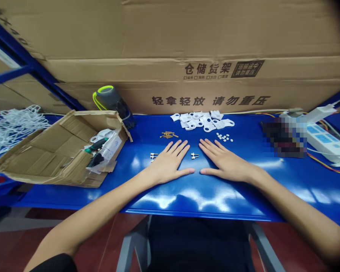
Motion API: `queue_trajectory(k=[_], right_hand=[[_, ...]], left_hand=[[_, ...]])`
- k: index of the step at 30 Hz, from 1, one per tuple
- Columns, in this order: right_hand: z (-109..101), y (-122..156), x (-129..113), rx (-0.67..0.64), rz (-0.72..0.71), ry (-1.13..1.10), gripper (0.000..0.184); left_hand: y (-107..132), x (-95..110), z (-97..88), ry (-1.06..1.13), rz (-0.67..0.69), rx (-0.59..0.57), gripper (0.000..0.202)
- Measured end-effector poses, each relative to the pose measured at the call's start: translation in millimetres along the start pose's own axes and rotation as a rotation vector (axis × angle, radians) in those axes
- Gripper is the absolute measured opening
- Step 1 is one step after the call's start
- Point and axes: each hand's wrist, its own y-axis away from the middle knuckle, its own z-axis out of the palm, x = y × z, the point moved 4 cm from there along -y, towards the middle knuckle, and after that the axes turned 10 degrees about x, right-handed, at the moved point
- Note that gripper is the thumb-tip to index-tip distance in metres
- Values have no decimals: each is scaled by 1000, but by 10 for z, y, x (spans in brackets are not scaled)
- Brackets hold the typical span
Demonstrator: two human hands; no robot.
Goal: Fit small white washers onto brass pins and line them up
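My left hand (170, 163) and my right hand (222, 160) lie flat, palms down and fingers stretched out, on the blue table (204, 192). Neither holds anything. A small metal clip (195, 155) lies between the two hands. Two more metal clips (153, 155) lie just left of my left hand. Beyond my fingertips are a few brass pieces (167, 134), a scatter of tiny white parts (224, 137), and a pile of white plastic pieces (203, 120).
An open cardboard box (59, 149) with tools and white parts lies on the left. A dark bottle with a green rim (115, 102) stands behind it. White power strips (325, 139) with cables sit at the right. Large cartons (187, 56) wall the back. White plastic loops (11, 126) pile at far left.
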Motion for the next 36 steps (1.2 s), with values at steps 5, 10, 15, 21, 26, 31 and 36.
queue_trajectory(k=[5,10,15,21,26,31,36], right_hand=[[-4,1,3,8,-3,3,100],[-15,3,4,39,-5,-16,99],[-29,-6,-3,23,0,-7,99],[-105,-57,5,110,-1,40,55],[-232,-62,115,211,121,283,54],[-311,-13,243,263,202,435,53],[-298,-11,225,212,158,444,50]], left_hand=[[-7,1,-3,7,-6,-8,90],[-1,0,3,12,2,8,89],[-30,-28,-54,11,11,14,86],[-115,-164,-167,-31,-40,124,58],[-96,-268,-105,-133,-79,171,65],[-94,-211,-105,-129,-42,174,59],[-105,-121,-186,-79,14,193,41]])
